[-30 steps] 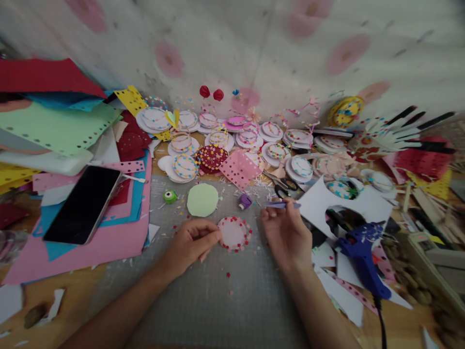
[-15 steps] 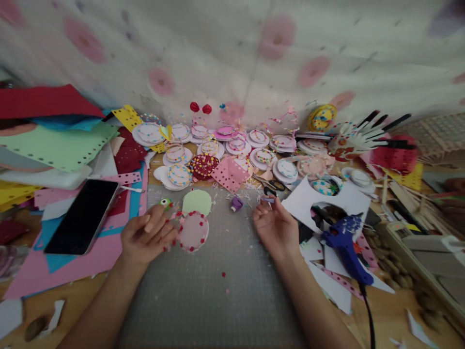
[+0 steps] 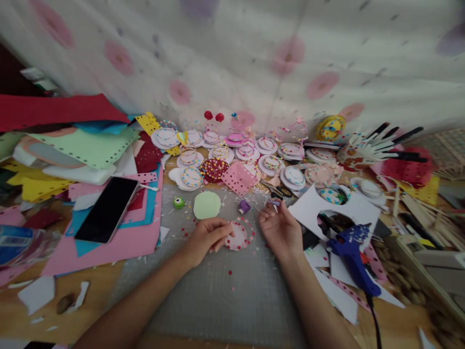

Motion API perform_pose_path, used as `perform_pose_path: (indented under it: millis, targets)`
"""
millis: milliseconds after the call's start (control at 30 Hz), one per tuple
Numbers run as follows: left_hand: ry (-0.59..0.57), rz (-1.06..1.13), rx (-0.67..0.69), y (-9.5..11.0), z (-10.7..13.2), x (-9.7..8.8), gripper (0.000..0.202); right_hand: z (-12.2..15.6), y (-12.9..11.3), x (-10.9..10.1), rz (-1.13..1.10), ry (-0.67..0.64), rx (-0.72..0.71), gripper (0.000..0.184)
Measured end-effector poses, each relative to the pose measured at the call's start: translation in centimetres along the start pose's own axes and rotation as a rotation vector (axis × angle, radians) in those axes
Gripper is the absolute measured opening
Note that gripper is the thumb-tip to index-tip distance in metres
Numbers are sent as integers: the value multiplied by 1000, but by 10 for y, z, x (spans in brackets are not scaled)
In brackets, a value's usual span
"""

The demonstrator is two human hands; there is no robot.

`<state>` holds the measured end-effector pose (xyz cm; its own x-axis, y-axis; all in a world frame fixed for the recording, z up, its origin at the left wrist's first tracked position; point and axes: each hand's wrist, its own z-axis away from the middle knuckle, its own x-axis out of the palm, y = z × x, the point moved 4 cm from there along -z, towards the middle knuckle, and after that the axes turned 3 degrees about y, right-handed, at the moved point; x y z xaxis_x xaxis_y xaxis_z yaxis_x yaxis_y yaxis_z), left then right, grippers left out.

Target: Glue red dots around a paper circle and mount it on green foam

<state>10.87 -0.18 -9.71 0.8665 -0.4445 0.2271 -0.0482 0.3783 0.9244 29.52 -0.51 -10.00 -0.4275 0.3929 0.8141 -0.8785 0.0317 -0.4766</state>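
Note:
My left hand (image 3: 209, 237) is closed, its thumb and fingertips pinching the left edge of a round pink paper disc (image 3: 238, 236) rimmed with small red stars. The disc is over the grey cutting mat. My right hand (image 3: 281, 230) has curled fingers and grips a small purple cap (image 3: 274, 202) with a thin white tip. Between the hands and farther back lies a small purple bottle (image 3: 244, 207). A pale green paper disc (image 3: 207, 205) lies behind my left hand, beside a green one-eyed figure (image 3: 178, 202).
Decorated paper hats (image 3: 222, 151) stand in rows at the back. A blue glue gun (image 3: 354, 257) rests on white scraps at right, its cord running forward. Scissors (image 3: 278, 190) lie behind my right hand. Left are a phone (image 3: 107, 209), stacked coloured sheets (image 3: 98, 145) and a bottle (image 3: 25, 245).
My left hand has moved right, and the star-rimmed disc has shifted right with it, toward my right hand. My right hand still holds the purple cap. The view has turned slightly left.

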Motion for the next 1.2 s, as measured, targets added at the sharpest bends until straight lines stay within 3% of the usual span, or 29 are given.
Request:
perform_pose_path:
  millis: [133,233,400,533,633,733,867,1000,1200]
  targets:
    - [48,-216,-40,5,13,-1,44,0,-5,1,72,-3,-86,16]
    - [159,-319,-21,12,40,-14,50,10,-16,3,115,8,-171,23]
    - [419,-388,84,7,100,-45,42,63,-29,5,387,-13,-414,22]
    - [561,-628,198,-13,131,-56,28,120,-6,10,781,-114,-651,16]
    - [558,-786,273,-27,134,-54,23,142,32,21,1110,-267,-819,17]
    - [497,-894,316,-34,130,-51,23,136,69,35,1388,-425,-947,14]
    - [458,-919,325,-34,128,-51,24,106,96,50,1577,-451,-934,17]
    - [449,-914,302,-32,128,-50,25,90,107,52,1628,-428,-881,18]
    - [460,-913,286,-30,127,-49,25,90,107,47,1557,-423,-903,16]
